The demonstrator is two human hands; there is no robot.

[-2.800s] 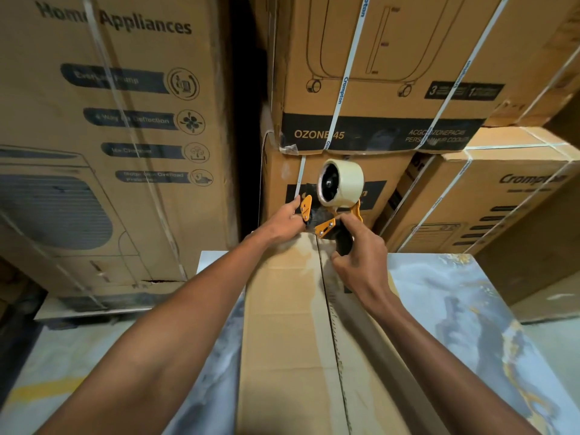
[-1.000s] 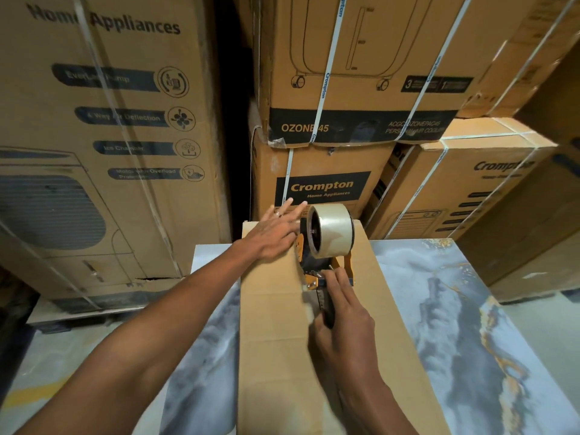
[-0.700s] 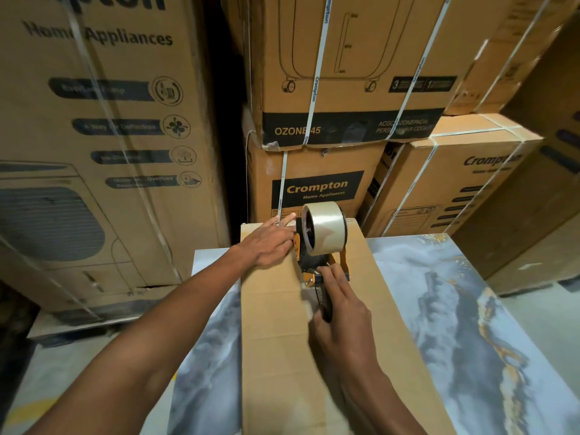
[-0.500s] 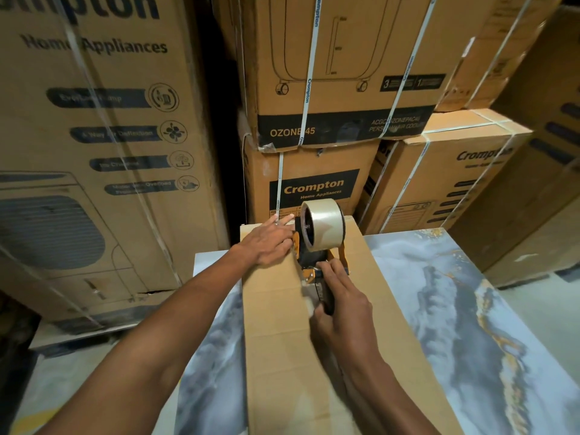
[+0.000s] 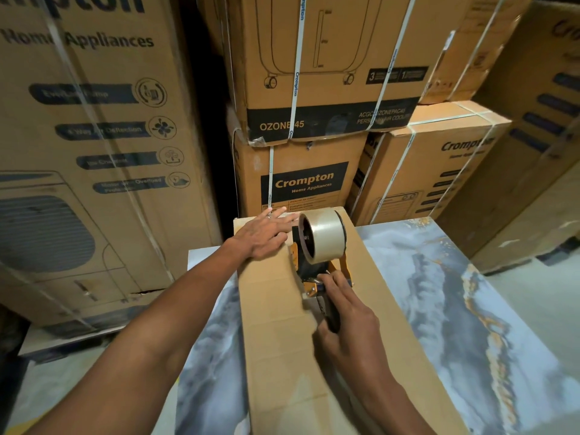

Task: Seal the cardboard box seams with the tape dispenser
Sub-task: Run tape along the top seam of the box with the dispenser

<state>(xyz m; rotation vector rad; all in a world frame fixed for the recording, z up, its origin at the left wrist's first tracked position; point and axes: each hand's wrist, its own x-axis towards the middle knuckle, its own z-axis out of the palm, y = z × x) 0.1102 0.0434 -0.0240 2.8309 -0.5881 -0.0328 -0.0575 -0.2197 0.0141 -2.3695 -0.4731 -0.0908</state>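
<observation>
Stacked printed cartons [image 5: 301, 180] wall in a glossy marbled grey-blue tabletop [image 5: 455, 309] where a long, matte cardboard box [image 5: 276, 340] lies flat. Near its far end the tape dispenser [image 5: 320, 246] stands on the box, an orange and black frame carrying a shiny round roll of clear tape. The right hand [image 5: 348, 321] is clenched around its dark handle, while the left hand [image 5: 263, 235] lies flat, fingers spread, on the box just beside it

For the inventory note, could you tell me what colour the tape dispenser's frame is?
Orange, with a black handle; the tape dispenser shows in the head view.
</observation>
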